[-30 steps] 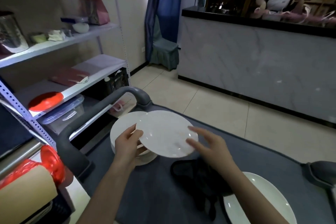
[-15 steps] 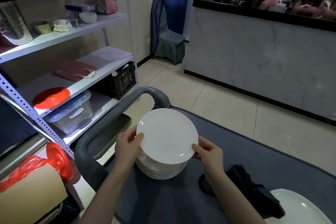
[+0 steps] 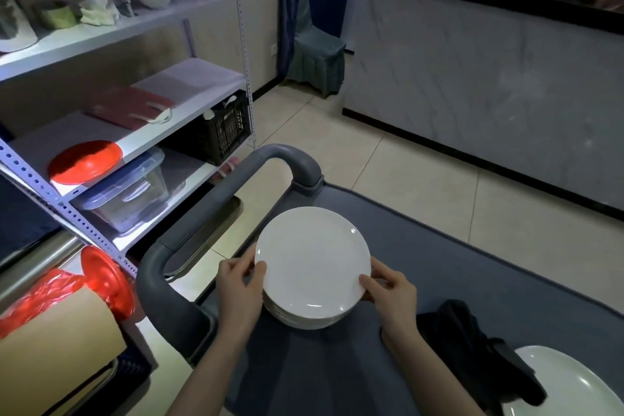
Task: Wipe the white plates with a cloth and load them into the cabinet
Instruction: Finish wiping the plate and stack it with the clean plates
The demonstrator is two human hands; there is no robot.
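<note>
Grey cart top (image 3: 472, 263), tiled floor (image 3: 422, 172): L grip (image 3: 238, 287) + R grip (image 3: 391, 294) pinch top plate (image 3: 312, 263); black cloth (image 3: 472, 341) nearby.

Dim indoor light is leaving the room murky. Small glints are shining on the top plate (image 3: 312, 267), a bright patch is glowing on the floor (image 3: 194, 284) beside the cart handle (image 3: 216, 199), and wide-angle distortion is bending the shelf posts (image 3: 243, 54).
</note>
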